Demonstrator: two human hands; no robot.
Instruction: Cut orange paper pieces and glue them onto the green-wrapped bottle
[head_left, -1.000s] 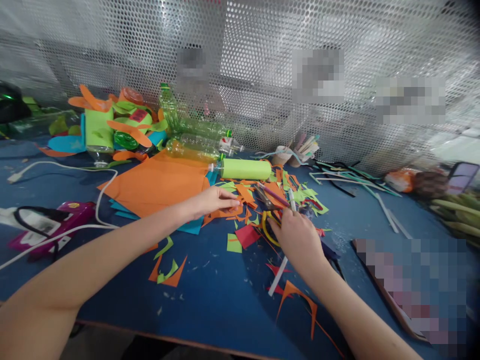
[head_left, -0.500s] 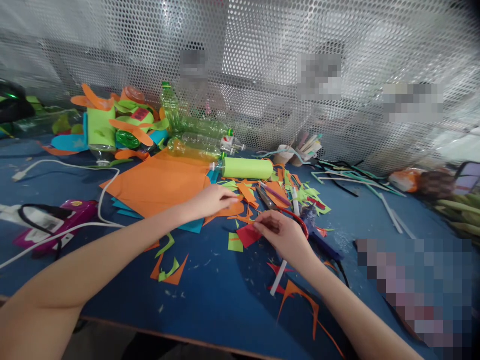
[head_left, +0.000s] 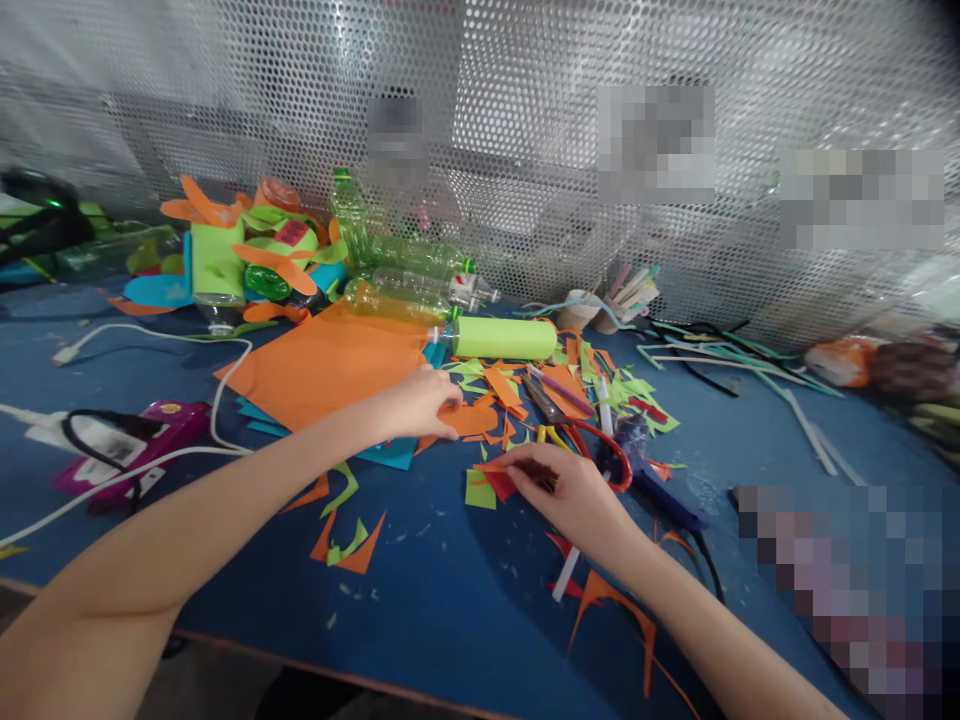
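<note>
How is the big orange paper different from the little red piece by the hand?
The big orange paper is a wide sheet; the little red piece is a small scrap. The big orange paper lies over blue paper, beside the left hand; the little red piece sits at the fingertips of the right hand. Both are coloured paper on the blue table.

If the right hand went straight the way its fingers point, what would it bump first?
Probably the red paper scrap at the fingertips of the right hand, with a green scrap just beyond; depth is unclear.
</note>
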